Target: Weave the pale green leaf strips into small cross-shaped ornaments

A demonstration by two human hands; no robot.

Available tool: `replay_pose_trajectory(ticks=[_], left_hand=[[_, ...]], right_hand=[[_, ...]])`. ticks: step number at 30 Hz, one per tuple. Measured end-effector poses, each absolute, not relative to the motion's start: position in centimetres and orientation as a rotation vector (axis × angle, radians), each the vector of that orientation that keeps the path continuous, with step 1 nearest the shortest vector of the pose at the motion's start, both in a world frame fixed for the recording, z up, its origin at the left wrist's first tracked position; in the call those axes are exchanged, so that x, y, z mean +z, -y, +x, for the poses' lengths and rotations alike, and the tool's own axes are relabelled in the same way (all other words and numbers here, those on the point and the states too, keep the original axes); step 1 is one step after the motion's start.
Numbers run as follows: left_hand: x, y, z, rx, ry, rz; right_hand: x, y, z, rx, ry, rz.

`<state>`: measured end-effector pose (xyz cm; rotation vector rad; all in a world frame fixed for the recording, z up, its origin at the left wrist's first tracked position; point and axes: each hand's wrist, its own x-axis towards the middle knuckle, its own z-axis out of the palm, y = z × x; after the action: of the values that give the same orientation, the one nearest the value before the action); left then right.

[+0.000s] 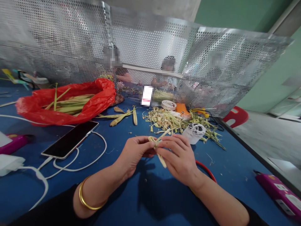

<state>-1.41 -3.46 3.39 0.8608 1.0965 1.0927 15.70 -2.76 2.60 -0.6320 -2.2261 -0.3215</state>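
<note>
Above the near middle of the blue table (pixel 145 197), the left hand (pixel 135 153) and right hand (pixel 180 160) pinch a pale leaf strip (pixel 157 142), fingertips clamped on it; close, taut pinches should stop it slipping.

leaf strip (pixel 151 139) between phone (pixel 70 139) and spool (pixel 194 132) | bag (pixel 70 94) behind phone

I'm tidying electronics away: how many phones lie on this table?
1: a dark-screened phone on the blue table, near the red bag, left of the left hand pinching a leaf strip, white cable plugged in. Others may hide under the bag.
</note>
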Motion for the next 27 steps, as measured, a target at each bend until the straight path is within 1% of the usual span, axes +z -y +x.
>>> replay_pose_trajectory(ticks=[4, 7, 14, 19, 27], left_hand=[[3.3, 3.5, -1.2, 1.079, -1.098, 1.074], [3.2, 3.5, -1.1, 1.046, -1.099, 1.175], [3.1, 3.5, -1.2, 0.991, -1.078, 1.118], [2.8, 3.6, -1.1, 1.003, -1.081, 1.098], [2.3, 3.6, -0.8, 1.052, -1.142, 1.045]], right_hand=[[2.7, 2.6, 15.4, 0.097, 2.066, -0.827], [2.5, 2.5, 15.3, 0.308, 1.993, -1.016], [2.0, 2.5, 15.0, 0.614, 1.877, -1.245], [1.8, 2.5, 14.5, 0.867, 1.692, -1.26], [0.9, 2.4, 14.1, 1.103, 1.515, -1.247]])
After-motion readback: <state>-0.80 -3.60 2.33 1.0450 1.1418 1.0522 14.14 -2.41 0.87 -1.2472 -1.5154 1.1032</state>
